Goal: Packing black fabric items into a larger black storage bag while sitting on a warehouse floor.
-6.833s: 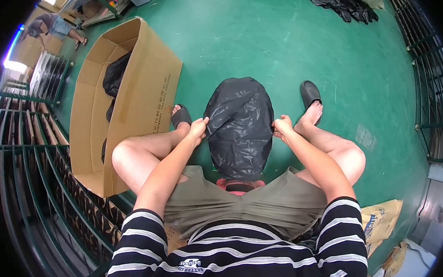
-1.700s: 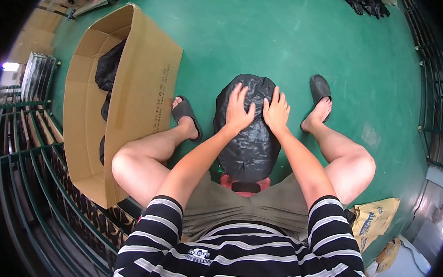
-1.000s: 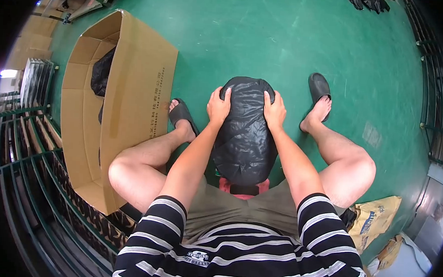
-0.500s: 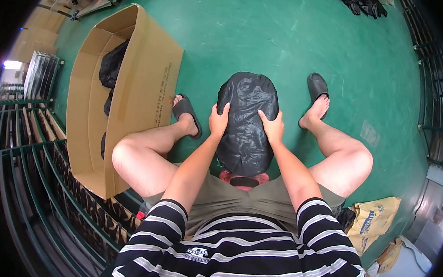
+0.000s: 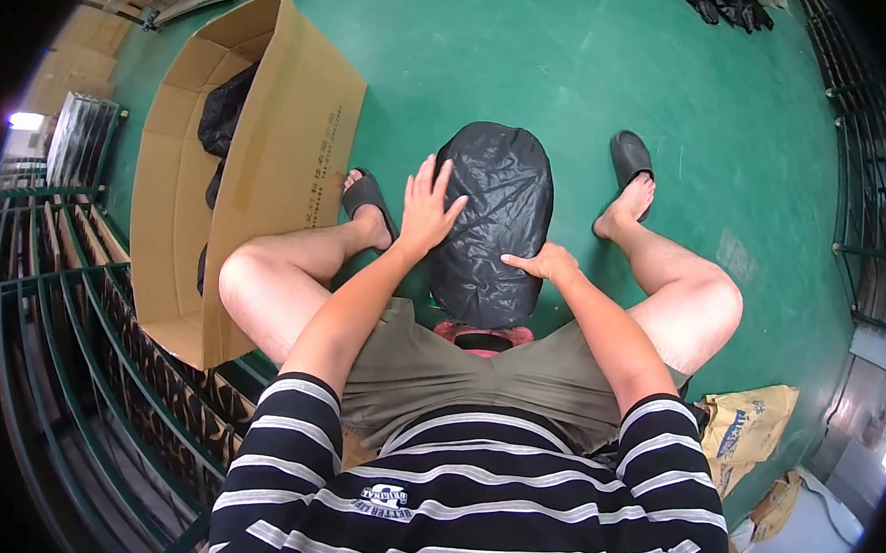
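Note:
Between my legs is a long oval bundle (image 5: 492,209) wrapped in wrinkled black plastic. My left hand (image 5: 428,211) is open at its left edge, fingers apart and pointing away from me, with the thumb near the plastic. My right hand (image 5: 552,264) grips the lower right side, thumb lying on top and the other fingers curled round the edge, partly hidden. Under the near end shows part of a pink-red object (image 5: 480,341); I cannot make out the rest of it.
A tall open cardboard box (image 5: 296,119) stands left of my leg, with black plastic-wrapped things (image 5: 226,110) inside. Green metal racks (image 5: 68,357) line the left side. Yellow-brown paper sacks (image 5: 750,433) lie at the right. Black plastic sheeting (image 5: 723,6) lies on the far green floor.
My left hand has loosened from the bundle and spread its fingers at the edge. My right hand has slid nearer to me along the side. The bundle sits slightly higher in view.

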`<move>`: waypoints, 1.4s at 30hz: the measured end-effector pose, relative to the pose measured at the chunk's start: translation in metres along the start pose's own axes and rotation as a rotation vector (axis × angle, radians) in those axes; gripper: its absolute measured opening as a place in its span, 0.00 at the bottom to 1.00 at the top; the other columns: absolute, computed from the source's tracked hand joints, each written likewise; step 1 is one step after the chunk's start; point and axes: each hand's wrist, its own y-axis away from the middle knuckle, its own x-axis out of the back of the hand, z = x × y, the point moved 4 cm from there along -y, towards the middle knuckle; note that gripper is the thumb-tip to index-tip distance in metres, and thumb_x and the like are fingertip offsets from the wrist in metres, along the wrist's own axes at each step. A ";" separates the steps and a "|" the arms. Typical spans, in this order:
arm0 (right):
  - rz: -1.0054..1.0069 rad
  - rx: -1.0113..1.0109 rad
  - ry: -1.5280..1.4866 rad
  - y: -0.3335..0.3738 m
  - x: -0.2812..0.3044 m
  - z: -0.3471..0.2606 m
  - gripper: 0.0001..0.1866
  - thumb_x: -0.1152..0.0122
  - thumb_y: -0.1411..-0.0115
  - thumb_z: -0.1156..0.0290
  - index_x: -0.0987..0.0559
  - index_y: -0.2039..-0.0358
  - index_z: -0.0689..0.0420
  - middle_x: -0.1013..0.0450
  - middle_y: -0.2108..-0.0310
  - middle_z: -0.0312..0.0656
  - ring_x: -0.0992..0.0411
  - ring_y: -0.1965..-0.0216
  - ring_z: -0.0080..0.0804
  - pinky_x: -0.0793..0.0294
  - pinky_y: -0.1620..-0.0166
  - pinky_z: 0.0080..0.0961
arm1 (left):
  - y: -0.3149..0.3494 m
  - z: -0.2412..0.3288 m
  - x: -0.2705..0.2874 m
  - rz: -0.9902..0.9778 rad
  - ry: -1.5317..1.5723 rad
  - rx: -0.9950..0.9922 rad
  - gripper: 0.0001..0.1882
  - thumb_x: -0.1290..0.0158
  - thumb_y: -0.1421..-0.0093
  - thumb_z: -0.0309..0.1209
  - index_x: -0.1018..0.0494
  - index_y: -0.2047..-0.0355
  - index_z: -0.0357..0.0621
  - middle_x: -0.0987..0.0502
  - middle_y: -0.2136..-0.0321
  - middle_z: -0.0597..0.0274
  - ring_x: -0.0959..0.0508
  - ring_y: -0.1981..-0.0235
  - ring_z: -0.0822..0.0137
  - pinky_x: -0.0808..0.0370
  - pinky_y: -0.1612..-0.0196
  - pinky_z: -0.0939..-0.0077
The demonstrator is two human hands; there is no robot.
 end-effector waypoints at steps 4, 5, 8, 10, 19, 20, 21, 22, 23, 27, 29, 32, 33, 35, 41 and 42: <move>-0.115 -0.082 0.101 -0.021 -0.012 0.010 0.60 0.44 0.70 0.18 0.26 0.46 0.55 0.29 0.46 0.46 0.32 0.44 0.42 0.32 0.44 0.35 | -0.019 0.051 -0.012 -0.085 -0.174 -0.256 0.37 0.52 0.41 0.55 0.45 0.35 0.56 0.49 0.34 0.52 0.52 0.33 0.49 0.56 0.37 0.37; -0.157 -0.057 0.103 -0.024 -0.016 0.013 0.60 0.45 0.70 0.18 0.27 0.45 0.55 0.30 0.45 0.45 0.32 0.43 0.42 0.33 0.44 0.34 | -0.014 0.058 -0.019 -0.158 -0.199 -0.284 0.38 0.52 0.42 0.57 0.45 0.35 0.56 0.50 0.34 0.52 0.52 0.33 0.50 0.57 0.37 0.36; -0.263 0.039 0.279 -0.021 -0.030 0.020 0.61 0.47 0.70 0.17 0.27 0.45 0.54 0.32 0.44 0.46 0.34 0.42 0.42 0.35 0.42 0.34 | 0.015 0.056 -0.046 -0.344 -0.253 -0.353 0.42 0.53 0.44 0.62 0.45 0.35 0.54 0.50 0.34 0.53 0.53 0.32 0.50 0.59 0.37 0.34; -0.288 0.044 0.455 0.020 -0.003 -0.013 0.57 0.42 0.67 0.21 0.26 0.46 0.55 0.31 0.44 0.45 0.32 0.44 0.41 0.32 0.44 0.34 | 0.038 0.049 -0.049 -0.313 -0.224 -0.351 0.43 0.53 0.45 0.62 0.44 0.35 0.52 0.49 0.34 0.53 0.54 0.32 0.50 0.61 0.37 0.35; 0.154 0.380 0.010 -0.032 0.051 -0.075 0.16 0.44 0.44 0.57 0.18 0.71 0.58 0.22 0.74 0.48 0.22 0.71 0.39 0.23 0.66 0.35 | 0.078 0.061 -0.028 -0.369 -0.110 -0.410 0.47 0.49 0.51 0.65 0.41 0.37 0.51 0.46 0.35 0.52 0.51 0.33 0.50 0.61 0.36 0.35; -0.028 0.292 -0.057 -0.044 0.040 -0.068 0.17 0.44 0.43 0.58 0.19 0.74 0.60 0.22 0.76 0.48 0.22 0.75 0.36 0.22 0.70 0.33 | 0.077 0.062 -0.031 -0.371 -0.106 -0.418 0.48 0.48 0.52 0.65 0.41 0.37 0.50 0.46 0.35 0.52 0.50 0.33 0.50 0.61 0.36 0.35; -0.214 0.243 -0.153 -0.056 0.021 -0.052 0.20 0.44 0.42 0.57 0.22 0.78 0.64 0.22 0.79 0.47 0.23 0.81 0.32 0.23 0.76 0.27 | 0.076 0.064 -0.031 -0.368 -0.096 -0.423 0.49 0.48 0.53 0.66 0.40 0.38 0.49 0.46 0.35 0.52 0.50 0.33 0.51 0.61 0.36 0.36; -0.327 0.172 -0.248 -0.044 0.013 -0.053 0.23 0.43 0.42 0.55 0.23 0.79 0.65 0.22 0.78 0.49 0.22 0.80 0.36 0.22 0.77 0.27 | 0.080 0.060 -0.029 -0.372 -0.103 -0.411 0.49 0.48 0.53 0.66 0.40 0.38 0.49 0.46 0.35 0.52 0.50 0.33 0.51 0.61 0.36 0.36; -0.381 0.147 -0.268 -0.042 0.004 -0.053 0.25 0.44 0.42 0.52 0.22 0.76 0.67 0.22 0.77 0.50 0.22 0.78 0.37 0.21 0.75 0.29 | 0.084 0.055 -0.027 -0.385 -0.092 -0.407 0.49 0.48 0.54 0.66 0.40 0.38 0.49 0.46 0.35 0.52 0.50 0.33 0.51 0.61 0.36 0.36; -0.611 0.056 -0.186 -0.020 -0.018 -0.040 0.37 0.44 0.47 0.38 0.20 0.72 0.69 0.21 0.72 0.52 0.21 0.74 0.40 0.20 0.71 0.32 | 0.083 0.055 -0.025 -0.405 -0.079 -0.407 0.51 0.47 0.56 0.67 0.41 0.38 0.49 0.47 0.35 0.52 0.51 0.33 0.51 0.62 0.36 0.36; -0.645 0.152 0.002 0.002 -0.033 -0.036 0.35 0.42 0.47 0.39 0.20 0.75 0.67 0.21 0.75 0.51 0.21 0.75 0.37 0.20 0.71 0.30 | 0.082 0.058 -0.021 -0.415 -0.079 -0.398 0.52 0.46 0.56 0.67 0.41 0.37 0.50 0.47 0.35 0.52 0.51 0.33 0.51 0.62 0.36 0.36; -0.631 0.176 0.145 0.011 -0.031 -0.041 0.30 0.39 0.47 0.43 0.20 0.78 0.64 0.21 0.76 0.48 0.21 0.75 0.35 0.21 0.72 0.28 | 0.079 0.061 -0.020 -0.446 -0.050 -0.404 0.54 0.45 0.59 0.68 0.42 0.37 0.50 0.48 0.35 0.52 0.51 0.33 0.51 0.62 0.37 0.35; -0.614 0.152 0.184 0.015 -0.028 -0.043 0.28 0.38 0.47 0.45 0.20 0.79 0.63 0.21 0.77 0.46 0.21 0.75 0.34 0.21 0.72 0.28 | 0.078 0.061 -0.020 -0.446 -0.059 -0.404 0.54 0.45 0.60 0.68 0.42 0.37 0.50 0.48 0.35 0.52 0.51 0.33 0.51 0.63 0.37 0.34; -0.584 0.159 0.179 0.022 -0.023 -0.049 0.27 0.37 0.48 0.46 0.20 0.80 0.63 0.22 0.78 0.46 0.21 0.76 0.34 0.21 0.73 0.27 | 0.078 0.060 -0.020 -0.452 -0.067 -0.405 0.55 0.45 0.60 0.69 0.42 0.37 0.50 0.48 0.35 0.52 0.51 0.33 0.51 0.63 0.37 0.34; -0.499 0.195 0.140 0.024 -0.019 -0.046 0.25 0.36 0.49 0.49 0.20 0.81 0.62 0.22 0.80 0.44 0.21 0.78 0.32 0.21 0.74 0.26 | 0.077 0.063 -0.021 -0.449 -0.068 -0.398 0.55 0.45 0.61 0.69 0.42 0.37 0.50 0.47 0.35 0.52 0.51 0.33 0.51 0.63 0.37 0.34; -0.492 0.197 0.151 0.025 -0.018 -0.047 0.25 0.36 0.49 0.49 0.20 0.81 0.62 0.22 0.80 0.44 0.22 0.78 0.32 0.21 0.74 0.26 | 0.077 0.063 -0.020 -0.451 -0.075 -0.397 0.55 0.45 0.61 0.69 0.42 0.37 0.50 0.47 0.35 0.52 0.51 0.33 0.51 0.63 0.37 0.34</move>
